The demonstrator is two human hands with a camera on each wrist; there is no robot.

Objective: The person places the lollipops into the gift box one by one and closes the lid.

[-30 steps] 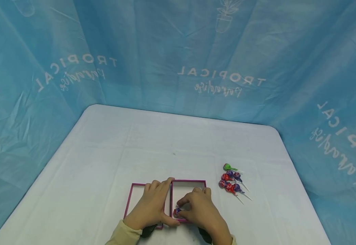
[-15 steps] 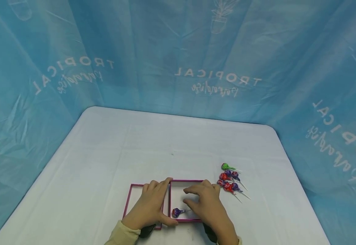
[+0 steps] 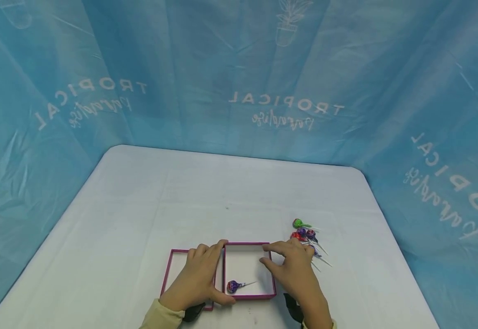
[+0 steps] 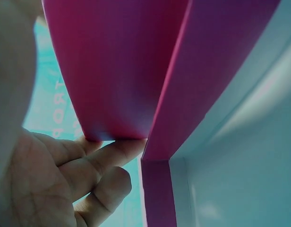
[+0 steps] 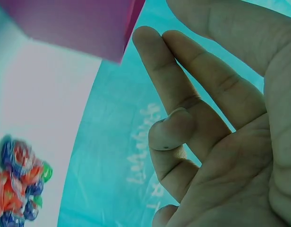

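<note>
A shallow white box with a magenta rim [image 3: 255, 297] sits in front of me. One purple-and-red wrapped lollipop [image 3: 232, 287] lies in its near left corner, stick pointing right. My left hand [image 3: 198, 278] spans the box's left wall, thumb at the near corner and fingers at the far one. In the left wrist view, fingertips [image 4: 131, 145] touch the end of the magenta wall [image 4: 122, 71]. Over the box's right edge hovers my right hand [image 3: 298, 272], thumb and index finger apart with nothing between them. The right wrist view shows its bent fingers [image 5: 159, 71] holding nothing.
Several wrapped lollipops [image 3: 300, 232], red, purple and green, lie in a pile right of the box, partly hidden by my right hand. A second magenta-rimmed tray [image 3: 166, 269] lies left, partly under my left hand. A blue printed curtain [image 3: 206, 91] surrounds the white table [image 3: 181, 187].
My right hand has let go of the lollipop, leaving it in the box, and has moved right toward the pile. My left hand keeps its place on the box.
</note>
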